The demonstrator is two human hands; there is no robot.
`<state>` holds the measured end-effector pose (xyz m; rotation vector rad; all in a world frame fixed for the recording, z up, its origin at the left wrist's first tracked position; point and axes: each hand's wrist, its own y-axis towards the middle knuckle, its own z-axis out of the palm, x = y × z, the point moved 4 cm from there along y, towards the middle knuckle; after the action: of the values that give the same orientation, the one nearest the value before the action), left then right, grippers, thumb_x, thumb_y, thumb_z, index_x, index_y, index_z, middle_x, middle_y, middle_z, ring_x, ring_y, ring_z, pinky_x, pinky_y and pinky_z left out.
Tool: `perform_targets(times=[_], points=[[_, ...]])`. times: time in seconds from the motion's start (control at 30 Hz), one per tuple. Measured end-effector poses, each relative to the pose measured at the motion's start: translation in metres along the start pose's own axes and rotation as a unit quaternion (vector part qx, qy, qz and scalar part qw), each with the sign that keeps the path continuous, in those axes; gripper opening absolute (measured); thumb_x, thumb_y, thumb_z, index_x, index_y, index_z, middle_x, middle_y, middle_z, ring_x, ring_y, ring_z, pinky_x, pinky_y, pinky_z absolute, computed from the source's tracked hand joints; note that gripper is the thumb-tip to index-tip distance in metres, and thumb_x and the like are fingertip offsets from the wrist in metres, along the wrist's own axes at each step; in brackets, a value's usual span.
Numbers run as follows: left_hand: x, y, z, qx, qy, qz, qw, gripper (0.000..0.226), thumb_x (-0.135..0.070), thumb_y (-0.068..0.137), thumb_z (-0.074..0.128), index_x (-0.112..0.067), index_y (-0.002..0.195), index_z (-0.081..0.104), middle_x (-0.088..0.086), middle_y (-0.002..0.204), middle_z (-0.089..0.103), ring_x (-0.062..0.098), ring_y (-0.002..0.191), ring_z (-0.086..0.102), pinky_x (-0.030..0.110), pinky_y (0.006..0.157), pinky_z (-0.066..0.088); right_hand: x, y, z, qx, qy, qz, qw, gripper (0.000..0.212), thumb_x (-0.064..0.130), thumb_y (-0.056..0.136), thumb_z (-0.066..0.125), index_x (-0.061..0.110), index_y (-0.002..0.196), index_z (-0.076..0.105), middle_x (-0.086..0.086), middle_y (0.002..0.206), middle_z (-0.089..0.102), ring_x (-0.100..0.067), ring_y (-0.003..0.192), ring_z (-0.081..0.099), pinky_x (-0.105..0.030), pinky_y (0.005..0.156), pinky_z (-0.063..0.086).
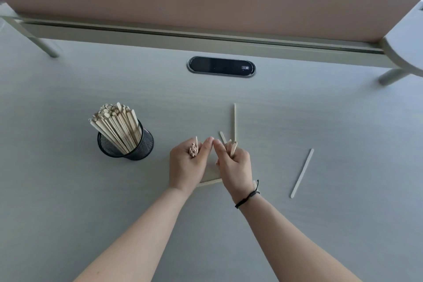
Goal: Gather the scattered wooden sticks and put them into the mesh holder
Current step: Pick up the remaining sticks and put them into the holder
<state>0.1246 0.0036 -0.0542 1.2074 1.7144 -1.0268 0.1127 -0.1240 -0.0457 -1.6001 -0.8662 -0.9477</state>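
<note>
Left hand (186, 162) and right hand (235, 162) each clutch sticks beside the mesh holder (135, 146)

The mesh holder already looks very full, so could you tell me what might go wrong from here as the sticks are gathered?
1. The mesh holder is packed with sticks that lean left, so pushing in the bundle in the left hand could tip it or spill some.
2. The right hand grips several sticks at differing angles; one may slip out.
3. The lone stick far to the right, and the one partly hidden under the hands, might be overlooked.
</note>
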Motion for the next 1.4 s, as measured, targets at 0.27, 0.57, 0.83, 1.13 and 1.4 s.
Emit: perform_targets(times=[0.27,0.57,0.83,1.13,1.4], points=[[-0.026,-0.009,-0.002,0.07,-0.074,-0.032,0.994,0.057,-0.024,0.092,0.068,-0.016,0.048,0.034,-0.004,0.046,0.03,0.013,0.046,0.026,0.025,0.045,0.022,0.028,0.003,0.008,0.039,0.041,0.02,0.998,0.073,0.059,0.084,0.056,-0.004,0.059,0.029,-0.008,0.06,0.028,-0.023,0.056,0.027,-0.032,0.053,0.026],[-0.011,-0.012,-0.01,0.076,-0.117,-0.128,0.982,0.028,-0.03,0.083,0.077,-0.018,0.09,0.052,0.009,0.061,0.052,0.016,0.048,0.047,0.024,0.047,0.037,0.031,0.004,0.024,0.156,0.006,0.135,0.978,0.078,0.091,0.074,0.023,0.036,0.118,0.054,0.007,0.061,0.052,-0.004,0.039,0.035,-0.024,0.044,0.027],[-0.017,-0.016,-0.004,0.046,-0.094,-0.181,0.978,0.039,-0.029,0.095,0.052,-0.003,0.066,0.054,0.005,0.05,0.058,0.016,0.046,0.055,0.023,0.043,0.043,0.025,-0.007,0.027,0.227,-0.038,0.104,0.967,0.058,0.08,0.083,0.036,0.033,0.113,0.053,0.018,0.059,0.056,-0.011,0.057,0.054,-0.028,0.057,0.047],[0.008,-0.006,-0.017,0.028,-0.139,-0.236,0.961,0.037,-0.031,0.104,0.045,-0.006,0.078,0.05,0.0,0.048,0.044,0.02,0.045,0.053,0.035,0.062,0.058,0.003,0.061,-0.049,-0.05,-0.364,-0.007,0.93,0.05,0.038,0.086,0.068,0.015,0.129,0.06,-0.009,0.115,0.059,-0.025,0.109,0.057,-0.03,0.088,0.042],[0.013,-0.012,-0.027,0.071,-0.129,-0.233,0.961,0.024,-0.023,0.097,0.061,-0.017,0.081,0.045,-0.002,0.056,0.033,0.012,0.04,0.026,0.02,0.041,0.025,-0.001,0.048,-0.029,0.026,-0.393,-0.091,0.915,0.022,0.015,0.089,0.059,0.02,0.1,0.077,-0.01,0.093,0.058,-0.031,0.082,0.061,-0.033,0.073,0.049]])
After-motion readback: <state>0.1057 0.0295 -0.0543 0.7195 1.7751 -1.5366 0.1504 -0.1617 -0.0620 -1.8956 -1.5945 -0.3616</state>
